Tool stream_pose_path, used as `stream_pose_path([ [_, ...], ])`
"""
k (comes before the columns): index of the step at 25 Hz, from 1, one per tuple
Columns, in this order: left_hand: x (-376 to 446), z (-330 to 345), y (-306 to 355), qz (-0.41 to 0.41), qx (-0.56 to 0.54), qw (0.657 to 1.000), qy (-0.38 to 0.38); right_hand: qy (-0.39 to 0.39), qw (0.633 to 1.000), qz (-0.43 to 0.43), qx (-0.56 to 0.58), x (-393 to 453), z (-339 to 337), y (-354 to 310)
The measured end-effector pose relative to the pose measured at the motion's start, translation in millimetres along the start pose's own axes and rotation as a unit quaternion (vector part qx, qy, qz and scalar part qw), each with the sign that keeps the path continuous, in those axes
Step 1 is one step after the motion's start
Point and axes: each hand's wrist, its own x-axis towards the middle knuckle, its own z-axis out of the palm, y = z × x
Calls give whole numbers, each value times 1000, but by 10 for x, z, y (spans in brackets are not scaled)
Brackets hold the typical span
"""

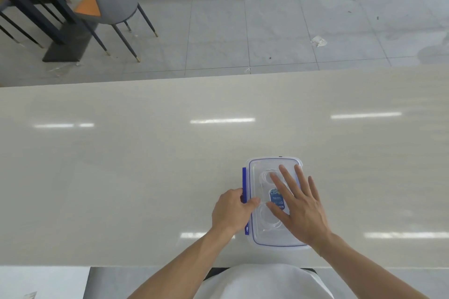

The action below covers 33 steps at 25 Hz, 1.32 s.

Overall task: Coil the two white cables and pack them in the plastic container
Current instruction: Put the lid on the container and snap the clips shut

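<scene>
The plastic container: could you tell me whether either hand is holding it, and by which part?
The left hand grips the blue latch on the plastic container's left side; the right hand only presses flat on the lid.

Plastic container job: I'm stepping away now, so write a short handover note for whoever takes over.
Left hand: grips the blue latch on the container's left side.
Right hand: flat, fingers straight, pressing the lid.
Plastic container: on the table, lid on.
Cables: two white coils visible inside through the lid.
Done: coiling, packing, lidding.
Left: the left latch sticks out, apparently unclipped; snap it down and check the others.
</scene>
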Motion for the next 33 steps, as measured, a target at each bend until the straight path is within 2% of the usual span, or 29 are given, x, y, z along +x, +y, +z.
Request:
stream_pose_path([
  [8,54,71,56,59,151,984,77,20,1000,20,11,43,65,-62],
  [14,135,46,81,70,181,978,81,33,998,41,33,91,55,-123],
  [17,78,141,50,157,243,951,113,61,988,121,78,49,30,-164],
  [19,80,159,88,223,291,925,96,83,953,232,177,-39,23,-128],
  [21,126,159,172,262,332,904,53,52,896,309,315,-159,17,-20],
  [23,203,172,264,315,341,886,4,-11,853,331,404,-240,-21,108],
  [26,302,252,386,354,365,859,-63,-70,809,352,465,-257,-140,234],
  [30,383,318,396,376,446,812,-35,-111,748,371,538,-217,-235,288],
  [33,400,326,360,381,450,807,-32,-133,713,374,578,-183,-257,283],
])
